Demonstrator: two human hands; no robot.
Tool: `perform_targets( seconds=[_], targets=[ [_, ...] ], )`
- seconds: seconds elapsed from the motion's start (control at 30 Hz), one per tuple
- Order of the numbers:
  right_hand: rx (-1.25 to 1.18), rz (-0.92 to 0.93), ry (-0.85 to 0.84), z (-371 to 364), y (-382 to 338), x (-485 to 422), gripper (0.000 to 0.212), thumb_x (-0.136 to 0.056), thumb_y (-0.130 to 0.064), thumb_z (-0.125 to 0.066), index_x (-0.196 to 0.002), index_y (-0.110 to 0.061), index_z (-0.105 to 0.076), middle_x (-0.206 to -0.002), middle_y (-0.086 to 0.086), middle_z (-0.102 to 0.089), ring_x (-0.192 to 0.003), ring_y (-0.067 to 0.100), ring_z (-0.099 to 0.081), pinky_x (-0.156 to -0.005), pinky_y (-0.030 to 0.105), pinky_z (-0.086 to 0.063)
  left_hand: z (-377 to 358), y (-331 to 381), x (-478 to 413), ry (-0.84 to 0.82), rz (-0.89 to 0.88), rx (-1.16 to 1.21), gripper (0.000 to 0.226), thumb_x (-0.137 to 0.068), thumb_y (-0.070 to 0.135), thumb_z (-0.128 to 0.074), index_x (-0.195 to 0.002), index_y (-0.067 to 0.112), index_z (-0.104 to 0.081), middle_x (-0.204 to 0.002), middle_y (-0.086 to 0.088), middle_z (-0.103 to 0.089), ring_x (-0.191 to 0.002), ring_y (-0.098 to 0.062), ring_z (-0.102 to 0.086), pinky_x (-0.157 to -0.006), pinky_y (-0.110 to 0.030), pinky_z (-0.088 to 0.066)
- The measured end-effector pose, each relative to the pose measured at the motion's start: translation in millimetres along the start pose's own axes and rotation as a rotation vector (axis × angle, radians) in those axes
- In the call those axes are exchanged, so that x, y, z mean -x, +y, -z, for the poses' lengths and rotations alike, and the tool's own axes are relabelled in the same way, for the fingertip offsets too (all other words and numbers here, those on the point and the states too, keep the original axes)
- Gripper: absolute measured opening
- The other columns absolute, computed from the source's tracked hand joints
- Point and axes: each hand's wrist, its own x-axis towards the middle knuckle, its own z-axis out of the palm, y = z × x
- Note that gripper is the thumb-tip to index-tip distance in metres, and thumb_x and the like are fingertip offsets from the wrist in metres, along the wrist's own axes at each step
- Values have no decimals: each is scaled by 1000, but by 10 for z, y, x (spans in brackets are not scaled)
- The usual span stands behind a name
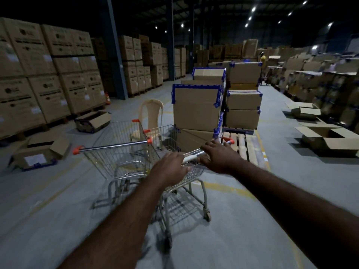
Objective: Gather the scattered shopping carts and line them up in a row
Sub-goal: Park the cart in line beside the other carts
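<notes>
Hands first: your left hand [170,168] sits on the handle bar [194,155] of the near cart [169,138], knuckles up and fingers curled down around the bar's pale sleeve. Your right hand [218,156] is on the same bar towards its orange end cap at your 1 o'clock, with the fingers laid over the top and the thumb tucked under. Motion blur softens the fingertips, but both hands look closed around the bar.

The near cart stands dead ahead at your 12 o'clock on the grey floor [58,200], its wire basket pointing away from you. The second cart [120,158] is just beside it at your 11 o'clock, facing roughly the same way, its chrome handle with orange caps level with yours. The baskets sit very close; whether they touch is hard to tell.

Beyond the carts at 12 o'clock is a beige plastic chair [152,115]. At 1 o'clock a stack of boxes [196,107] edged in blue tape rises close to the near cart's front, with a wooden pallet [244,148] on the floor at 2 o'clock. An open carton [93,121] lies at 10 o'clock and a flattened one [38,152] at 9 o'clock. A yellow line [223,188] curves under the near cart's wheels.
</notes>
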Motion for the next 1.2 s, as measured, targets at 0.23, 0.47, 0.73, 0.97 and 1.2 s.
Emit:
perform_targets(
  seconds=[0.23,0.47,0.73,0.97,1.2],
  targets=[
    [43,3,-84,-583,250,-1059,58,-100,-60,-36,-145,-24,-45,-149,5,-47,-142,24,-34,-116,53,-26,-613,-393,-1027,-122,-23,12,58,-96,53,-50,-144,21,-43,-150,-4,-39,-137,-25,-35,-109,-54,-34],
    [100,-69,-246,-1187,534,-2061,62,-101,-60,-34,-150,-24,-41,-157,3,-38,-146,24,-29,-118,53,-23,-1101,-831,-2025,-211,-85,69,48,-104,41,-43,-142,12,-46,-148,-7,-42,-138,-26,-35,-107,-43,-33],
    [-54,-179,-420,-1864,1060,-2559,43,-102,-55,-38,-104,-27,-70,-105,0,-71,-106,20,-65,-99,44,-47,-1772,-817,-2402,-191,164,110,42,-104,48,-31,-122,20,-56,-115,-5,-65,-103,-26,-62,-85,-40,-47],
    [-28,-144,-473,-1971,1419,-2769,57,-98,-68,-28,-73,-26,-57,-79,1,-60,-86,20,-62,-84,34,-47,-1878,-696,-2564,-167,300,-21,61,-100,59,-24,-105,16,-67,-101,-7,-71,-93,-28,-67,-79,-36,-48],
    [30,-59,-389,-2098,1461,-2579,70,-96,-68,-21,-85,-22,-72,-91,6,-71,-93,23,-63,-103,45,-34,-1944,-634,-2592,-306,449,-129,56,-100,51,-22,-111,16,-65,-92,-7,-65,-74,-24,-55,-59,-30,-38]
  ],
)
